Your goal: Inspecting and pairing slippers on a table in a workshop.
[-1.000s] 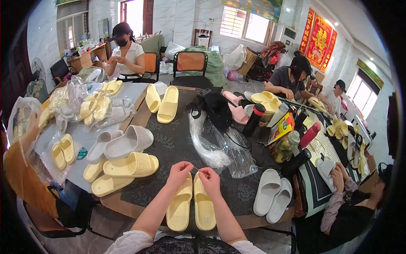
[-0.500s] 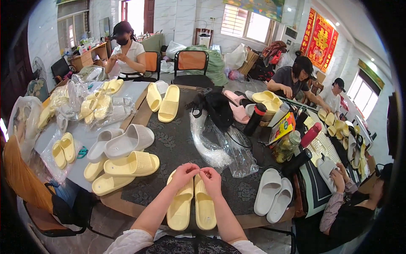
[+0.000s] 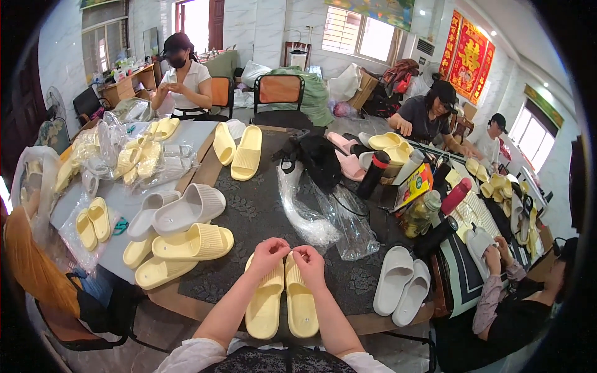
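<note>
Side by side at the table's near edge lies a pair of yellow slippers, the left slipper and the right slipper, toes pointing away from me. Above their straps, my left hand has its fingers pinched together. My right hand is pinched in the same way, its fingertips nearly meeting the left ones. Whatever sits between the fingertips is too small to make out. Both hands partly hide the slipper straps.
Left of my arms, grey and yellow slippers are stacked. A grey pair lies to the right. Clear plastic bags and a black bottle stand or lie beyond. Co-workers sit around; one at right handles a grey slipper.
My hands stay pinched above the yellow slippers, with only a slight shift of the fingers. At the far right, a co-worker's head has lifted and one hand has moved left.
</note>
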Available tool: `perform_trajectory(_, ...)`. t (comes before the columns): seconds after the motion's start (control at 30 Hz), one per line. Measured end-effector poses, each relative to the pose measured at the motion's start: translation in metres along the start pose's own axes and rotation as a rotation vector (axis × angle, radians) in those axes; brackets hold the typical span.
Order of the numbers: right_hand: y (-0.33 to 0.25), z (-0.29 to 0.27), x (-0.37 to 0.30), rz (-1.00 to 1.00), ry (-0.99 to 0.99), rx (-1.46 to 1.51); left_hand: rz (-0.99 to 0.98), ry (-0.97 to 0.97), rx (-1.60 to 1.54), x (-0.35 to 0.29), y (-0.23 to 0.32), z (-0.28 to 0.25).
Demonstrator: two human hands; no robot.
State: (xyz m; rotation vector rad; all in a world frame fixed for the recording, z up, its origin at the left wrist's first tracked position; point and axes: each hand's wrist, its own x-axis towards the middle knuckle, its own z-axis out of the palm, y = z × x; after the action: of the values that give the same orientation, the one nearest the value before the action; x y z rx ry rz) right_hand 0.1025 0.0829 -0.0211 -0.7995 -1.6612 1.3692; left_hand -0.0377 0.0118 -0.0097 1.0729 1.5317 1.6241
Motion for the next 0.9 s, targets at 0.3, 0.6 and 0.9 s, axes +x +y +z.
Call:
perform_trajectory(0.3, -0.001, -0.002, -0.001, 0.024, -0.024, -0.045, -0.04, -0.022, -0.012, 0.001, -0.007, -0.001)
perform_trajectory(0.6, -0.004, -0.001, -0.002, 0.007, -0.023, -0.049, -0.063, 0.017, -0.015, 0.001, -0.008, -0.005)
perform_trajectory(0.9, 0.0, 0.0, -0.002, 0.02, -0.009, 0.0, -0.053, 0.087, -0.009, 0.003, -0.01, -0.008)
